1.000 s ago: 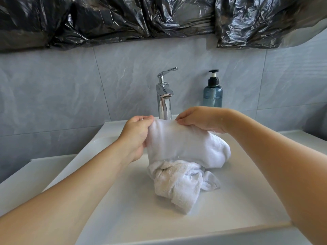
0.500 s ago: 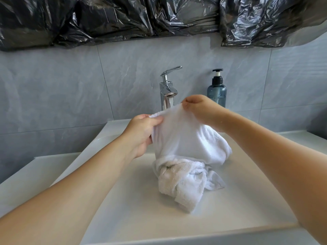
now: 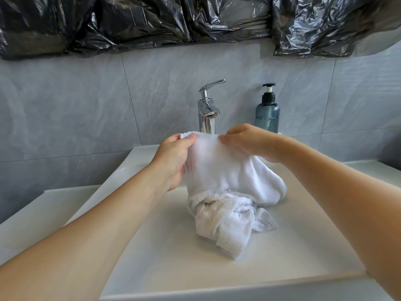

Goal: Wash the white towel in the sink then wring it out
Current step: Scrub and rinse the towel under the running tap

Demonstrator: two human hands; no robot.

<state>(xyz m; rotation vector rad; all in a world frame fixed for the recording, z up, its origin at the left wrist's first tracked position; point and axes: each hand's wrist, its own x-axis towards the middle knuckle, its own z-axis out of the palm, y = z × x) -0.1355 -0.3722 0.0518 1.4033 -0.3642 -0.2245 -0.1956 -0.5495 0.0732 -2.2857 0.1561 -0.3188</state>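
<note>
I see my left hand (image 3: 173,161) pinching the top edge of the white towel (image 3: 225,183) near its left corner, with the thumb and fingers curled onto the cloth. My right hand (image 3: 249,144) pinches the same top edge a little to the right, fingers curled tight on it. The two hands are close together, just in front of the tap (image 3: 207,114).

The towel hangs down from my hands over the middle of the sink (image 3: 165,257). Its top part is smooth and pulled up. Its bottom part is bunched and twisted, and it rests on the sink's white floor. I see no water coming from the tap.

The tap is shiny silver and stands at the far edge of the sink. Just to its right stands a blue soap bottle (image 3: 267,114) with a black pump. The wall (image 3: 76,109) behind is grey tile. Crinkly black plastic (image 3: 152,20) hangs across the top of the wall.
</note>
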